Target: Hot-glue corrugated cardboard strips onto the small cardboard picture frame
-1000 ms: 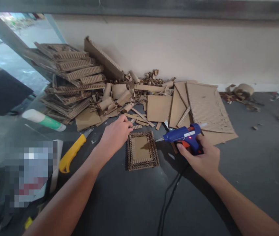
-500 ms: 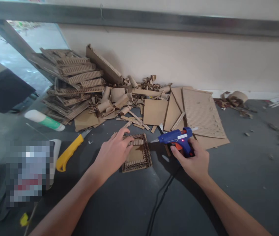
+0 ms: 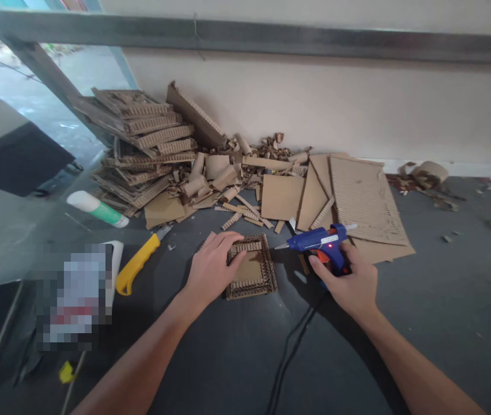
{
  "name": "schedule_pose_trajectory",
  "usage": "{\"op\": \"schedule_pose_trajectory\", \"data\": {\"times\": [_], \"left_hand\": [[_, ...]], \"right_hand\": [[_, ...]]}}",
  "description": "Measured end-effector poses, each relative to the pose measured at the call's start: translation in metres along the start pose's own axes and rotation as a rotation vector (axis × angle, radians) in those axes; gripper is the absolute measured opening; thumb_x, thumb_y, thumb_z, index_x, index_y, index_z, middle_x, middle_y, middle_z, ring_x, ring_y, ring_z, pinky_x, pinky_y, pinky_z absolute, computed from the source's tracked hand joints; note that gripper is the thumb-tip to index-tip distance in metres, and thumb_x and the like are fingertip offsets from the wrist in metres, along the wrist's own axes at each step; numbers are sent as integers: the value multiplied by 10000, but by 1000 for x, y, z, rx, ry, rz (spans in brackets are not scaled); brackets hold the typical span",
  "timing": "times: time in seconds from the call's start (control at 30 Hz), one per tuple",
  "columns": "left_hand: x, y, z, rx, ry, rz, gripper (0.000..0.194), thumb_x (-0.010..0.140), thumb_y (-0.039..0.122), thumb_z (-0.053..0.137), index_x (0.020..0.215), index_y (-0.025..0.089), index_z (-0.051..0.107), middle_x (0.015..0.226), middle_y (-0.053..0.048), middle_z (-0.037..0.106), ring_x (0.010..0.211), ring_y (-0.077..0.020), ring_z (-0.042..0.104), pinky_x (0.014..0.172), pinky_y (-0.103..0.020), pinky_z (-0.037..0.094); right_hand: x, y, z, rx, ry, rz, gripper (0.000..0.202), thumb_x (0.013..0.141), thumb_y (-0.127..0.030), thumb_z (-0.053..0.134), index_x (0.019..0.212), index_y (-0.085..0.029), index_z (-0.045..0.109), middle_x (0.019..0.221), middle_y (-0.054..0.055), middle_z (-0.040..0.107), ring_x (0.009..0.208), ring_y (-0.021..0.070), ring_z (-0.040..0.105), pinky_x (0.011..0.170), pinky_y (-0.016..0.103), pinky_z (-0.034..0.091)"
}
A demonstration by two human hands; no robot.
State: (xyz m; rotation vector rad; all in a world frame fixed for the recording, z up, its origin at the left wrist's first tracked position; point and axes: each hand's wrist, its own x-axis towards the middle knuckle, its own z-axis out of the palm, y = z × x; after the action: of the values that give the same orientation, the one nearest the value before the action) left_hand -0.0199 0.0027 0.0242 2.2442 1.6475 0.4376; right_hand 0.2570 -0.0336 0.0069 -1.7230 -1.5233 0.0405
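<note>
A small rectangular cardboard frame with corrugated walls lies flat on the dark table. My left hand rests over its left side, thumb reaching inside and fingers along the top left edge, gripping that side. A blue glue gun is held in my right hand, with its nozzle pointing left, just short of the frame's upper right corner. A red light shows on the gun's body. My right fingers wrap around its handle, and the thumb is near the orange trigger.
A yellow cutter, a glue stick and a blurred-out object lie at the left. Behind are stacked cardboard frames, scraps and a corrugated sheet. Black cables run toward me.
The view has shifted, so everything sits further right. My left hand has settled lower onto the frame's left side, with its fingers closer together. The glue gun stays beside the frame.
</note>
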Motion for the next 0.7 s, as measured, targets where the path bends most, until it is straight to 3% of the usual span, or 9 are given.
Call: {"op": "schedule_pose_trajectory", "data": {"times": [0.47, 0.7], "left_hand": [[-1, 3, 0, -42, 36, 42, 241, 983, 326, 492, 1144, 230, 645, 1271, -63, 675, 1181, -226, 620, 1098, -435, 446], [-1, 2, 2, 0, 32, 93, 264, 987, 304, 467, 1042, 251, 719, 1246, -60, 653, 1111, -224, 633, 967, -395, 528]], "right_hand": [[1, -2, 0, 26, 2, -26, 406, 751, -558, 713, 851, -171, 641, 518, -48, 531, 422, 108, 472, 433, 231, 442], [2, 0, 0, 38, -3, -46, 403, 764, -543, 709, 874, -158, 660, 542, -36, 550, 442, 109, 477, 457, 232, 447]]}}
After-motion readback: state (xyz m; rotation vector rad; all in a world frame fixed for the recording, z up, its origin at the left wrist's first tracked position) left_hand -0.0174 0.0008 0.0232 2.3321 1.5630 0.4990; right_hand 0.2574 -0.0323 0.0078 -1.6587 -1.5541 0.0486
